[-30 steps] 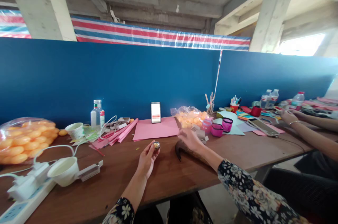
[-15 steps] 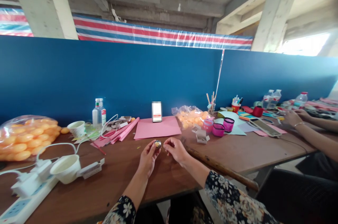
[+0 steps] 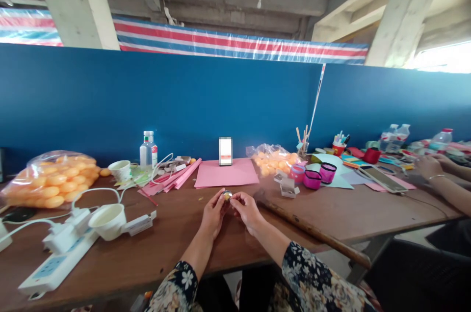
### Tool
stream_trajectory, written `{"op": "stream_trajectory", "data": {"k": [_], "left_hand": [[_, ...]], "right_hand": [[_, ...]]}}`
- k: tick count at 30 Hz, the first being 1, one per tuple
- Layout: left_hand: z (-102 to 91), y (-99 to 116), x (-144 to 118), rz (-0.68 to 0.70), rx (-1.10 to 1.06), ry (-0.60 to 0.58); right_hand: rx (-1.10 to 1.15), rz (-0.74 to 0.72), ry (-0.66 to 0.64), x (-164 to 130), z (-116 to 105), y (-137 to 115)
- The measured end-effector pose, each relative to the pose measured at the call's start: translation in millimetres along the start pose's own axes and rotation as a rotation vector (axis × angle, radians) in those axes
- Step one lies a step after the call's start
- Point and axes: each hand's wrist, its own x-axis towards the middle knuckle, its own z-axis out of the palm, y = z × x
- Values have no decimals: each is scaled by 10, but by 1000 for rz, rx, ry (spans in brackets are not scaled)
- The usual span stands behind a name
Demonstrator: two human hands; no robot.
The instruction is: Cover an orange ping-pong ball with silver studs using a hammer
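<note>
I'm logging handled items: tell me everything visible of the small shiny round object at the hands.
The small round object looks shiny and silvery with a yellowish patch, perhaps metal or foil. The left hand holds it above the brown table, this side of the pink paper; the right hand has fingertips at it, contact unclear. Finer detail is too small to tell.

Concrete pillars (image 3: 69, 5) at upper left and upper right framed a makeshift craft workshop, where pink paper (image 3: 226, 176) and a pen cup (image 3: 338, 148) shared a long table (image 3: 172, 226).
</note>
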Motion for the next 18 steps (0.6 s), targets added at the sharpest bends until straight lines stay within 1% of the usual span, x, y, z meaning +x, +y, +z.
{"op": "stream_trajectory", "data": {"k": [7, 11, 18], "left_hand": [[-27, -38, 25, 1, 6, -13], [-44, -55, 36, 17, 9, -20], [-9, -34, -4, 29, 19, -29]], "right_hand": [[17, -20, 50, 45, 21, -3], [22, -22, 58, 54, 19, 6], [29, 3, 53, 47, -14, 35]]}}
